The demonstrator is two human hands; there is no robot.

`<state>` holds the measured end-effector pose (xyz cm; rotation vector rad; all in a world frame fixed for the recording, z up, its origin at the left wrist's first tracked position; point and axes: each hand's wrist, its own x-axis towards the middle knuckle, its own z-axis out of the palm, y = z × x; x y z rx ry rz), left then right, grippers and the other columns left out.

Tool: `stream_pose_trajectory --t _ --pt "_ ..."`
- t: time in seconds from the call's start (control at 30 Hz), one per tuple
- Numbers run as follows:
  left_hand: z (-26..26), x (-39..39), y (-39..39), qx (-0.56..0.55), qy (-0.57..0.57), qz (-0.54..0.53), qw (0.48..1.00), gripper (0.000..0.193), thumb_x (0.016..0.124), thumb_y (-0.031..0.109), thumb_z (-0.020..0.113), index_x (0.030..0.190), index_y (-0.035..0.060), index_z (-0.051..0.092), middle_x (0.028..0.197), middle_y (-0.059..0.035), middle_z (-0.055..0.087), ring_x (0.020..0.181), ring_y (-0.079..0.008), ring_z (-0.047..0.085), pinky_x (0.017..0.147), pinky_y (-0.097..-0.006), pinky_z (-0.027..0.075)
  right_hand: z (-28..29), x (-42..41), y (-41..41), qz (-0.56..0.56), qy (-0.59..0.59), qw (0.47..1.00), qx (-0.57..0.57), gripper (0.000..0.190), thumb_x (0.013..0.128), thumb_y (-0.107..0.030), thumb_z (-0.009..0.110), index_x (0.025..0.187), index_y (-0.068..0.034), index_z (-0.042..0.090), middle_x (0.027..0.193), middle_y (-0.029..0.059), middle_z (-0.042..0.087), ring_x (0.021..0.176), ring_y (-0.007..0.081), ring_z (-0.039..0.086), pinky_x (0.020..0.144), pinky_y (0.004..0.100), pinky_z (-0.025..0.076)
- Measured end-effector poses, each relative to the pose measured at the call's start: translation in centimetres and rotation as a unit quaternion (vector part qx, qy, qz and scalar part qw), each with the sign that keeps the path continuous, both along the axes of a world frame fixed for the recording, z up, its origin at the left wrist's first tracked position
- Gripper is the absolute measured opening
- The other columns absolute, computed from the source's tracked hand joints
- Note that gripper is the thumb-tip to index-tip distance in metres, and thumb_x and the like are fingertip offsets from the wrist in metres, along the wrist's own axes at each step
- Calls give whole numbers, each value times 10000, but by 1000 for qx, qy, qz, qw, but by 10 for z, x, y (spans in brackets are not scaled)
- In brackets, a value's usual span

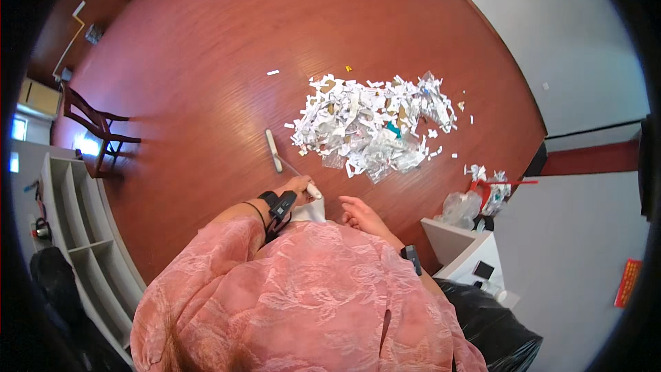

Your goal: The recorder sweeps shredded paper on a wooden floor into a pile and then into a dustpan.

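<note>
My left hand (299,187) is closed around the pale handle of a lint roller or similar tool (273,151), whose long light-coloured head lies out over the red wood-look floor, left of the waste. My right hand (364,215) is held in front of my body, fingers partly bent and apart, with nothing visible in it. Beyond both hands, a broad heap of white paper scraps (356,108) mixed with clear plastic lies on the floor. A teal piece (394,129) shows within it. A single white scrap (273,72) lies apart from the heap.
At the left stand a wooden chair (103,126) and a grey open shelf unit (85,243). To the right are a white cabinet (465,248), a clear plastic bag (459,208) and a red tool (480,188) beside more scraps. A black plastic bag (490,325) is close at my right.
</note>
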<state>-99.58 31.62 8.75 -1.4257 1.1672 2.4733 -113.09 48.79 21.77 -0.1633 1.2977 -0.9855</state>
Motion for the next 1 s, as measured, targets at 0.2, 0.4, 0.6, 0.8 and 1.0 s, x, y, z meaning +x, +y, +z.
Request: stream_pose_trajectory --t 0.2,0.4,0.6,0.8,1.0 --pt "-39 13 -19 61 -45 19 997 92 773 182 440 774 104 488 696 -38 503 620 -198 523 552 -329 419 -24 15 -63 102 -44 994 10 413 861 -348 457 1209 -142 373 879 57 555 749 101 523 636 203 403" --pt "-48 11 -29 188 -99 101 972 232 851 277 423 903 76 527 832 -70 545 698 -190 533 530 -321 434 -34 28 -132 183 -79 978 66 410 821 -411 491 1112 -141 389 901 46 544 771 118 532 657 253 407" --pt "-76 26 -40 194 -11 7 981 206 833 226 416 883 58 525 741 -76 554 589 -192 548 424 -307 417 -72 42 -153 83 -151 978 121 247 779 -162 512 1000 -129 406 765 30 519 636 127 530 528 270 407" --pt "-64 8 -48 278 -67 136 949 155 815 181 438 762 57 514 584 -38 496 387 -107 426 311 -213 350 -110 37 -165 -48 -230 957 172 32 718 -48 456 735 -74 453 574 39 467 472 139 463 382 265 371" --pt "-63 -49 -48 273 -109 110 949 174 825 177 425 701 67 479 504 -12 430 292 -74 312 242 -169 275 -139 1 -160 -111 -224 950 188 36 723 -49 429 729 -62 462 527 41 456 401 129 421 330 238 315"
